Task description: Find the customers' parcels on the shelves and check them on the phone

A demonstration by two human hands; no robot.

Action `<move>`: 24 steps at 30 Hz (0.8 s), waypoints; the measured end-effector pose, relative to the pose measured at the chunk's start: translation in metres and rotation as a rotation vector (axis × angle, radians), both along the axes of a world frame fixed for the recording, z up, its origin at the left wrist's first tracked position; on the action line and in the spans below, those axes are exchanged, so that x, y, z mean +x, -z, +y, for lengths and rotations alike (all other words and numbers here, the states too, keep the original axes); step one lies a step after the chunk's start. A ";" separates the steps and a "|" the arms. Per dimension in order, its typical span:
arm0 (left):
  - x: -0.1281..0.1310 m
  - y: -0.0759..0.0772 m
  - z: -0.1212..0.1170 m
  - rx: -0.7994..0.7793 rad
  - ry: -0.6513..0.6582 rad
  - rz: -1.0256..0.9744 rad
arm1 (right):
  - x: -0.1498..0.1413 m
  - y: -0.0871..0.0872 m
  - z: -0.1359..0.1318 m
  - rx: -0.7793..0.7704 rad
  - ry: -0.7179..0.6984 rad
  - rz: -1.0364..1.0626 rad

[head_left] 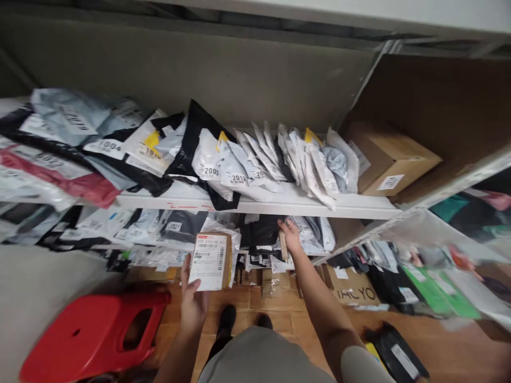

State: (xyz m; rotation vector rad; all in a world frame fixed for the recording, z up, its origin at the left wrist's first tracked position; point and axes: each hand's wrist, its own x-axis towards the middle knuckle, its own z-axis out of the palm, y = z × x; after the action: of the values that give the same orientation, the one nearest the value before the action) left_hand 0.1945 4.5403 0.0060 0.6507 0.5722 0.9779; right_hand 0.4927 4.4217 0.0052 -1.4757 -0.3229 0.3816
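Note:
My left hand [194, 292] is closed on a small cardboard parcel [209, 260], with a large printed white label facing up and clear plastic along its side. The parcel is in front of the lower shelf. My right hand [290, 234] reaches into that shelf, its fingers closed on a thin brown cardboard package [283, 246] standing on edge. Left of those fingers lies a black mailer bag [259, 230]. Pale mailer bags [307, 234] stand right beside the hand.
Numbered mailer bags [235, 167] crowd the upper shelf [279, 206], with a cardboard box [395, 159] at its right end. On the wooden floor are a red stool [80, 330] at left and a black package [399, 354] at right. Several cartons [275, 283] sit under the shelves.

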 end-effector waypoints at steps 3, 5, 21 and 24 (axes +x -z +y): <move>-0.006 -0.015 -0.021 0.086 -0.029 0.055 | -0.008 -0.018 -0.007 0.053 -0.009 -0.067; -0.010 -0.023 -0.032 0.132 -0.029 0.084 | -0.026 -0.019 -0.024 0.082 0.001 -0.062; -0.021 -0.034 -0.036 0.227 0.724 -0.080 | -0.302 0.004 -0.093 0.146 0.516 -0.103; -0.045 -0.039 -0.047 0.215 0.890 -0.195 | -0.358 0.005 -0.094 0.151 0.742 -0.093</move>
State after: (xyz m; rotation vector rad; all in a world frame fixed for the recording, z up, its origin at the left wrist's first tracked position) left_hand 0.1498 4.4935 0.0454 0.8780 -0.0287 0.2511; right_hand 0.1343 4.3276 0.0006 -1.3596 0.1321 -0.3022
